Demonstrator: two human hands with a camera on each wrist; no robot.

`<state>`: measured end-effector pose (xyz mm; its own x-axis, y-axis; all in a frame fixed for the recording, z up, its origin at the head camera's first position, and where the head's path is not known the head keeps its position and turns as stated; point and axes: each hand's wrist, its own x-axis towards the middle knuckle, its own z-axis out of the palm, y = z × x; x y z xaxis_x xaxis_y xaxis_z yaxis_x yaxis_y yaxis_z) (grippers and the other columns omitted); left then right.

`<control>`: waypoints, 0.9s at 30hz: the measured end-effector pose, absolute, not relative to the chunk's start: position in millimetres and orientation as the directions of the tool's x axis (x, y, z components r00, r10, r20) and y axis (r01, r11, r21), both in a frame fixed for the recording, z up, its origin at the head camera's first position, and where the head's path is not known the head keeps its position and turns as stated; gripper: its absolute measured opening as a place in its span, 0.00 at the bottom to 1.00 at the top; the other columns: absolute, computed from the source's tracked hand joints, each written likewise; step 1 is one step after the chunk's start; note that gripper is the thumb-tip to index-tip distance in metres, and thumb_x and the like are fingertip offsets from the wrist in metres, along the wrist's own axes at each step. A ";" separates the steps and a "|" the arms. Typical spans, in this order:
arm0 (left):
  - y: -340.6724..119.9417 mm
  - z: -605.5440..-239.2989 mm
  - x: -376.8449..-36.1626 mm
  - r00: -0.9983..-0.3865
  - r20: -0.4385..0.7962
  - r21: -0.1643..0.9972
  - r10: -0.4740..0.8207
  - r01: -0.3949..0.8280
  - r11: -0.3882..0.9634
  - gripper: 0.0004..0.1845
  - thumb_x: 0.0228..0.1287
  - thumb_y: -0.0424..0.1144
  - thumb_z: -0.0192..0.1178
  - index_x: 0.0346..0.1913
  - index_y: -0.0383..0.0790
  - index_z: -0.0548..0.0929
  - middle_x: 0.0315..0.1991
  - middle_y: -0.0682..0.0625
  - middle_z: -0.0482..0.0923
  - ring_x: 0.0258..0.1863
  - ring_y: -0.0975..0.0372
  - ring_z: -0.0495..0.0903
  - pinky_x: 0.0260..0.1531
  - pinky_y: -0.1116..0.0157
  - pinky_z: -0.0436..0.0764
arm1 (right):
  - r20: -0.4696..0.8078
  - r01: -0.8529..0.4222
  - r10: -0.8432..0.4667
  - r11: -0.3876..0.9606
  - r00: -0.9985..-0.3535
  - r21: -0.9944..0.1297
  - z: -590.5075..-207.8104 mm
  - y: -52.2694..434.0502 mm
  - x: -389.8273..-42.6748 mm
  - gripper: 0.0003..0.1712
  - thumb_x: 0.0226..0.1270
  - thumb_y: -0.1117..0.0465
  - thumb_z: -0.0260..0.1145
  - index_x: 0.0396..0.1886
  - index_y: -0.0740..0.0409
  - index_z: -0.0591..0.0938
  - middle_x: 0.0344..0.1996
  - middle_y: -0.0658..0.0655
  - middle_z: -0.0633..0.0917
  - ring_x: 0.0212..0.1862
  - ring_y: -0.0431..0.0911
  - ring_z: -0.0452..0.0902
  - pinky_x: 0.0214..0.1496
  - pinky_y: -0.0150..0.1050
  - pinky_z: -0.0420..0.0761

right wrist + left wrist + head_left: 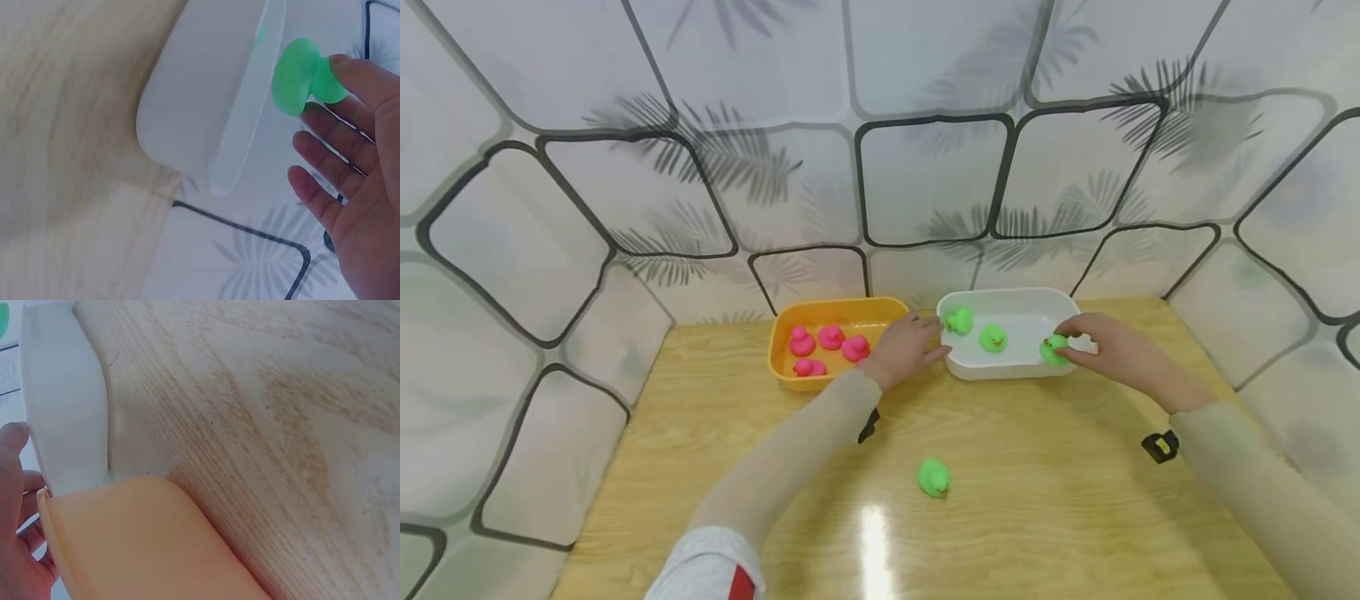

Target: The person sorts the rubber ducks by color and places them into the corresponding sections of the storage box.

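My right hand (1108, 354) pinches a green rubber duck (1054, 348) between thumb and fingers, over the right end of the white tray (1007, 367). In the right wrist view the green duck (297, 75) is held above the tray's rim. Two more green ducks, one at the left end (959, 321) and one near the middle (992, 337), sit inside that tray. My left hand (906, 350) lies over the gap between the two trays with its fingers extended. In the left wrist view its thumb is at the white tray's rim (62, 394), the fingers beside the orange tray (137, 537).
The orange tray (778, 358) on the left holds several pink ducks (831, 337). A single green duck (935, 477) stands on the wooden table (1037, 500) in front of the trays. A patterned cloth wall (932, 183) rises behind and at both sides.
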<state>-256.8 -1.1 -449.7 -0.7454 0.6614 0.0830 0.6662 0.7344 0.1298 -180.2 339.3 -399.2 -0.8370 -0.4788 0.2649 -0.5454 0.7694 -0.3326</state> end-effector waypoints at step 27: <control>4.1 -442.8 -253.1 -0.751 0.038 0.026 0.660 0.661 0.750 0.28 0.82 0.57 0.51 0.71 0.42 0.77 0.70 0.48 0.77 0.65 0.54 0.74 0.65 0.57 0.77 | -0.070 -0.362 -0.399 0.882 -0.914 -0.302 -381.7 339.7 -253.0 0.19 0.75 0.56 0.69 0.53 0.67 0.84 0.49 0.66 0.86 0.52 0.63 0.81 0.57 0.62 0.79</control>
